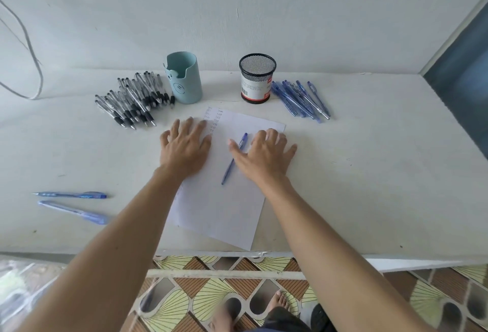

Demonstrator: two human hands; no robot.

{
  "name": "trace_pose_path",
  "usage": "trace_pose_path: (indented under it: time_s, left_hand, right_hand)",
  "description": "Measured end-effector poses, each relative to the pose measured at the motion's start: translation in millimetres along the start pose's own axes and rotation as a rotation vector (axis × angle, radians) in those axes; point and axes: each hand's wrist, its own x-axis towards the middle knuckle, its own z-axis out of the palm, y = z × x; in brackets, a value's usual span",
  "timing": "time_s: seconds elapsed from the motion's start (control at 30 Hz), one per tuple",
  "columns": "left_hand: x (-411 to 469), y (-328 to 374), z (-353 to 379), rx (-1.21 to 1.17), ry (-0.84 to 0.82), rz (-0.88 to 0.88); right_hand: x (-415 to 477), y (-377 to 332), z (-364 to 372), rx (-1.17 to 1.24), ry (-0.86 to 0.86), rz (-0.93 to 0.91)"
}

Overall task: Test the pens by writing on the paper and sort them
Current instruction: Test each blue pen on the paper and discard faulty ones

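Observation:
A white sheet of paper (224, 207) lies in the middle of the white table, with small scribbles near its top left corner. My left hand (184, 147) lies flat, fingers spread, on the paper's left edge. My right hand (264, 154) lies flat on the paper's right side. Between the hands a blue pen (233, 160) rests loose on the paper, its upper part partly under my right thumb. A pile of black-grip pens (134, 99) sits at the back left, a pile of blue pens (301, 100) at the back right. Two blue pens (71, 203) lie apart at the front left.
A light blue cup (184, 78) stands beside the black-grip pile. A black mesh holder (256, 78) stands beside the blue pile. A wall rises right behind them. The table's front edge (396, 257) runs below the paper, with patterned floor tiles and my feet underneath.

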Motion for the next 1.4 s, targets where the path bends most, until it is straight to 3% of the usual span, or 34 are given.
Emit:
trace_pose_path:
  time_s: [0.1, 0.3, 0.6, 1.0, 1.27, 1.4]
  left_hand:
    - [-1, 3, 0, -0.003, 0.038, -0.006]
    - [-2, 1, 2, -0.011, 0.067, -0.008]
    - [-1, 2, 3, -0.023, 0.096, -0.014]
    - [0, 1, 6, -0.028, 0.113, -0.021]
    - [0, 1, 5, -0.041, 0.121, -0.019]
    - [-2, -1, 5, -0.066, 0.133, -0.022]
  right_hand:
    - [1, -9, 1, -0.036, -0.025, -0.047]
    - [-5, 6, -7, 0.021, 0.192, -0.113]
    - [57, 55, -49, 0.526, 0.411, 0.09]
    - [153, 98, -65, 0.206, 0.295, 0.177]
    - [144, 89, -64, 0.104, 0.248, 0.204]
    - [105, 60, -57, 0.166, 0.278, 0.095]
